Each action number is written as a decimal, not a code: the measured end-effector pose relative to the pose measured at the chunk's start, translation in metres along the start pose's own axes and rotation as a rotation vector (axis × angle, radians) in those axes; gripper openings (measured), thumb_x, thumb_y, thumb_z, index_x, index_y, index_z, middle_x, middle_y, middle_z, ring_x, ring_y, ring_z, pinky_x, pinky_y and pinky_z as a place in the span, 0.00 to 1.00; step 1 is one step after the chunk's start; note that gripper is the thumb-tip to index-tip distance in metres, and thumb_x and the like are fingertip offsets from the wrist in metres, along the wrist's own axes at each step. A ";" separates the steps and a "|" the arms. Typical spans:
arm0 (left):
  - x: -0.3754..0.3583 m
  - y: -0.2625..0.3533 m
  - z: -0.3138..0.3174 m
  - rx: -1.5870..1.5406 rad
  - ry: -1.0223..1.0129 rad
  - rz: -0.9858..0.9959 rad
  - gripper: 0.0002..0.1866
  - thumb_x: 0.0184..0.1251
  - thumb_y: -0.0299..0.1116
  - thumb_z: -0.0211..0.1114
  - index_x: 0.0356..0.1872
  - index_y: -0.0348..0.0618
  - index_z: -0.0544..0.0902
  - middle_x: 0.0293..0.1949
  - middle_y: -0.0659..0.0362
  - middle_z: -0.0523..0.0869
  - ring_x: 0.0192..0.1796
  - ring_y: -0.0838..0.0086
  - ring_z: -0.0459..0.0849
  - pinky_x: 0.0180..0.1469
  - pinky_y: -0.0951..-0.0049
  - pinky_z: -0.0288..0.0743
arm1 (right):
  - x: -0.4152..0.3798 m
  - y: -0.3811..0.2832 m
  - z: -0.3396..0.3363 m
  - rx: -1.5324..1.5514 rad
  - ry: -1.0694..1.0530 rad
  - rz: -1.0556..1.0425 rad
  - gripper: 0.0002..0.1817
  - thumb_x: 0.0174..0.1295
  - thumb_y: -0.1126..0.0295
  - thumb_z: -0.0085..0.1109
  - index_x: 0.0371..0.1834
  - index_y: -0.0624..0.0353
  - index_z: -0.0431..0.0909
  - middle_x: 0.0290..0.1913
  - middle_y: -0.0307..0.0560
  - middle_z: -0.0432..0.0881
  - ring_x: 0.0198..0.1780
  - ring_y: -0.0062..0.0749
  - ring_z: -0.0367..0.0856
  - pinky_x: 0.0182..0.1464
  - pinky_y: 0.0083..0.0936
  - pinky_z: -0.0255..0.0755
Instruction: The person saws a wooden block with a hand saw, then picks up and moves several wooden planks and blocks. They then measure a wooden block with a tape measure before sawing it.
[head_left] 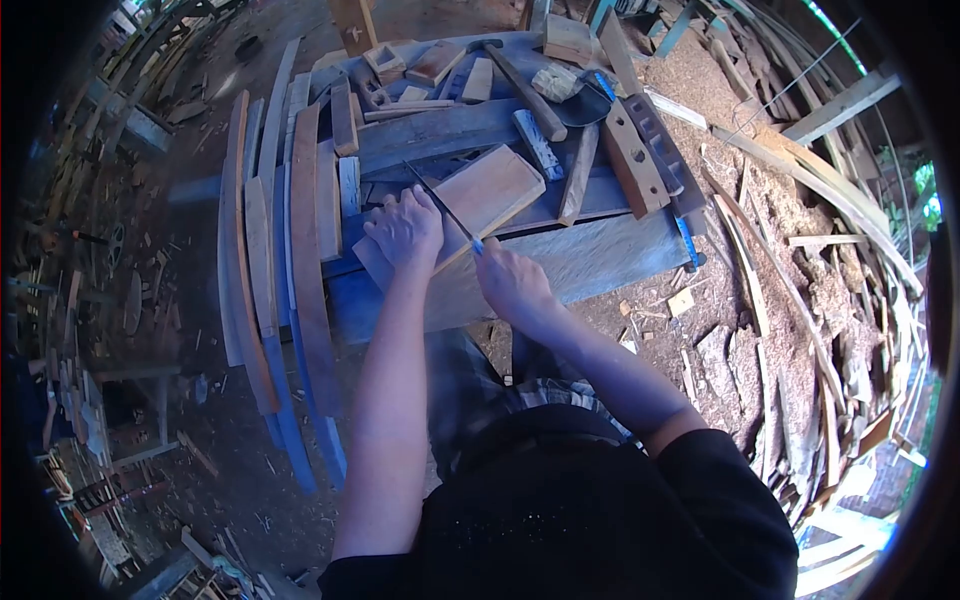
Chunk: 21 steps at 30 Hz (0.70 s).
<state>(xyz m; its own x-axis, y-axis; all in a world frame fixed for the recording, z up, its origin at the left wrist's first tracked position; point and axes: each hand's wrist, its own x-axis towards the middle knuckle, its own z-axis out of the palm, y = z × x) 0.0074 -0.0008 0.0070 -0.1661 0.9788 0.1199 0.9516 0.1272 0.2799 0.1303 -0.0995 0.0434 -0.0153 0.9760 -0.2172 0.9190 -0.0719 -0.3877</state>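
A pale rectangular wooden board (494, 190) lies slantwise across the workbench (590, 255). My left hand (408, 228) presses down on the board's left part, its fingers bent against the wood. Closed round a handle at the board's near edge is my right hand (512, 283), and a bit of blue shows at its fingers. From there a thin dark saw blade (440, 202) runs across the board, seen nearly edge-on, passing just right of my left hand. Its teeth and the cut are too small to make out.
Long planks (308, 230) stand along the bench's left side. Behind the board lie a hammer (525, 90), a wooden block with holes (637, 160) and several offcuts. Wood shavings (720, 110) and scrap strips cover the ground on the right.
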 end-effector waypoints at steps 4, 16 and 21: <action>0.000 0.005 -0.004 0.001 -0.046 -0.015 0.25 0.77 0.47 0.41 0.46 0.42 0.85 0.50 0.47 0.83 0.57 0.51 0.79 0.60 0.45 0.64 | 0.059 -0.010 0.022 -0.073 0.063 -0.023 0.12 0.73 0.63 0.44 0.45 0.63 0.69 0.34 0.61 0.85 0.37 0.56 0.87 0.37 0.47 0.82; 0.000 0.004 -0.005 0.007 -0.039 0.008 0.25 0.76 0.47 0.41 0.46 0.43 0.85 0.50 0.47 0.84 0.56 0.51 0.79 0.60 0.45 0.64 | 0.053 -0.010 0.012 -0.097 0.079 -0.067 0.10 0.71 0.66 0.48 0.42 0.64 0.72 0.34 0.60 0.86 0.36 0.51 0.89 0.37 0.40 0.83; 0.001 0.003 -0.003 -0.002 -0.014 -0.020 0.25 0.76 0.47 0.41 0.45 0.43 0.85 0.50 0.47 0.84 0.56 0.51 0.80 0.60 0.45 0.64 | 0.017 0.002 0.005 -0.033 0.031 -0.061 0.11 0.71 0.66 0.47 0.42 0.64 0.72 0.34 0.62 0.85 0.38 0.54 0.87 0.38 0.44 0.82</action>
<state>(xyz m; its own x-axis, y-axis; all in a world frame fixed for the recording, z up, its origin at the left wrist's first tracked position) 0.0096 0.0005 0.0113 -0.1820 0.9781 0.1012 0.9474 0.1468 0.2843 0.1304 -0.0841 0.0343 -0.0599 0.9844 -0.1656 0.9293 -0.0055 -0.3692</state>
